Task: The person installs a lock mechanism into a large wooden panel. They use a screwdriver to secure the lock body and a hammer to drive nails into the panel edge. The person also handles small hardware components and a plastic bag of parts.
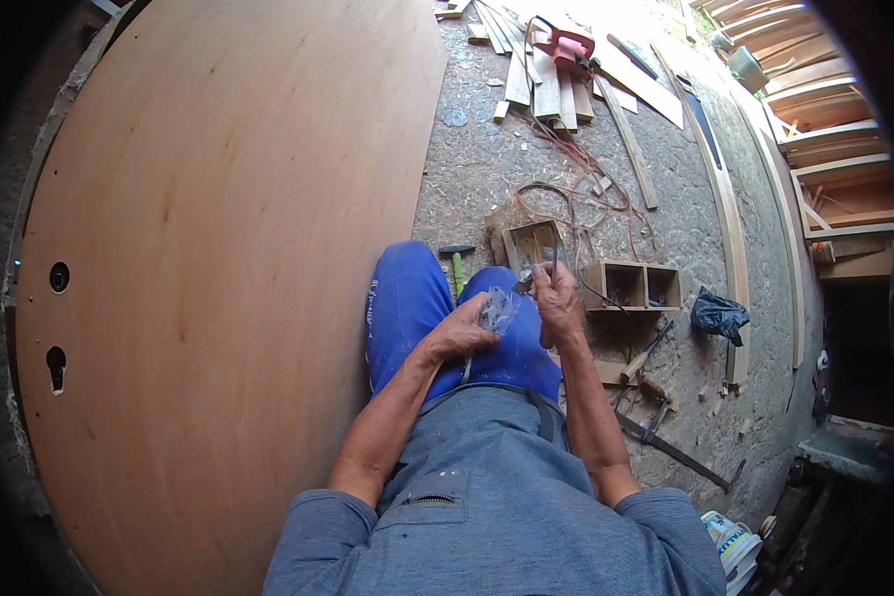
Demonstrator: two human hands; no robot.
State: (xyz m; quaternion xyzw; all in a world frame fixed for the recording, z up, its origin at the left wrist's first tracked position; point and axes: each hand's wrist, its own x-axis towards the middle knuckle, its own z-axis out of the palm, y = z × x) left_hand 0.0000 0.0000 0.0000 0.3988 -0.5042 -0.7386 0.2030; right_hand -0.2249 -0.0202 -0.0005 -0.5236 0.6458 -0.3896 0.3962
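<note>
My left hand [459, 330] is closed around a small clear plastic bag [499, 310] with small dark pieces in it, above my lap. Beside it, my right hand [556, 303] is closed with the fingers pinched. A small dark piece shows by its fingertips, too small to name. Just beyond the right hand stands an open wooden box [532, 246] with small items inside. A hammer [457, 262] with a green handle lies past my knees. On my left is a large wooden door panel [238, 219] with a round hole and a keyhole-shaped hole near its far-left edge.
A two-compartment wooden box [630, 286] sits to the right, near a black plastic bag [719, 316]. Clamps [656, 417] lie closer to me. Beyond are tangled cords [586, 189], a red power tool [568, 48] on wood strips, and long boards [730, 219]. Wooden frames [844, 189] stand far right.
</note>
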